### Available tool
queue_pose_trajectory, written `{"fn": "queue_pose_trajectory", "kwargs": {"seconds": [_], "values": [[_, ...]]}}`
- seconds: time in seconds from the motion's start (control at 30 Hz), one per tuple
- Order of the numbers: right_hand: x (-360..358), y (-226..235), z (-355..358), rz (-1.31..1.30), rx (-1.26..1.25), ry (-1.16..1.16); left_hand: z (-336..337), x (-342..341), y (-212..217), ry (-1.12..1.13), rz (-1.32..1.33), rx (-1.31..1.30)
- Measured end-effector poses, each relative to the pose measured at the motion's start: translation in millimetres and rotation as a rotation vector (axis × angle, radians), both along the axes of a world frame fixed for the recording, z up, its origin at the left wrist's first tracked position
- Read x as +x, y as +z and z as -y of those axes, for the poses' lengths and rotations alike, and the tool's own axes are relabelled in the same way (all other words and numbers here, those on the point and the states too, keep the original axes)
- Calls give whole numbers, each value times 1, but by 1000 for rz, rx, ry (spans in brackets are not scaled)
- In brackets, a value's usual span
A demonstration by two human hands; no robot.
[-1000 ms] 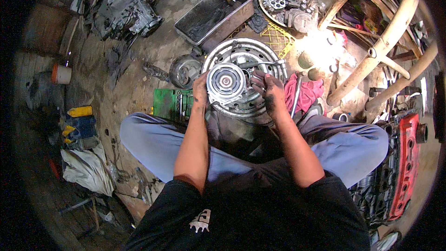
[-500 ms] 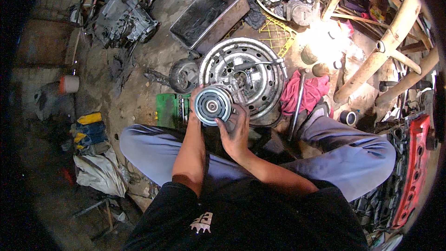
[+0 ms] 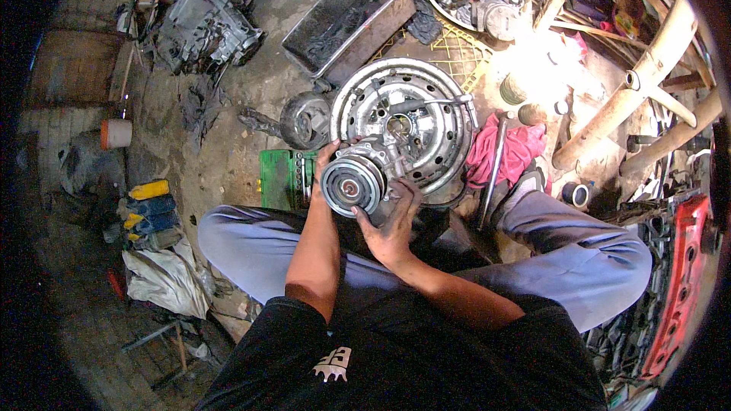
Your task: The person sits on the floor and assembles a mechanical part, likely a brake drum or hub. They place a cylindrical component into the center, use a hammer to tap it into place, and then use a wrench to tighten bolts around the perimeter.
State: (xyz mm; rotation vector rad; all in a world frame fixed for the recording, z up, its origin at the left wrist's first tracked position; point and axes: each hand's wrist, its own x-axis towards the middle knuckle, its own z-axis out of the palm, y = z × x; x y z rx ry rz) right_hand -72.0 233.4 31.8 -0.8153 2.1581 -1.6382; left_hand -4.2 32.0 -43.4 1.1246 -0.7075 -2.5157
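Between my hands is a car air-conditioning compressor, its round grooved pulley tilted up toward me. My left hand grips the far left side of the body, with most of its fingers hidden behind it. My right hand is curled around the near right side, its thumb against the pulley's rim. Just beyond the compressor lies a steel wheel rim, and a ratchet wrench rests across it.
Left of the rim are a green socket case and a round metal housing. A metal tray stands behind. On the right lie a pink cloth and a metal pipe, near wooden legs.
The compressor has tipped in my hands, so its pulley faces more toward me and more of its body shows behind. Both hands keep hold of it.
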Motion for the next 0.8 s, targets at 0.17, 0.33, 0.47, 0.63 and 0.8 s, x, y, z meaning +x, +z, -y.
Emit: {"fn": "queue_pose_trajectory", "kwargs": {"seconds": [0.17, 0.33, 0.47, 0.63, 0.8], "values": [[-9, 4, 3, -29, 53, 22, -5, 0, -10, 26, 70, -158], [-4, -10, -11, -45, 99, 67, -5, -20, 8, -257, 97, -512], [0, -13, -19, -16, 120, 100, -13, -18, 2, -67, 20, -347], [1, -14, -24, 57, 163, 149, -14, -16, -6, -53, -10, -303], [1, -19, -24, 11, 142, 160, -14, -17, -1, -59, -24, -386]]}}
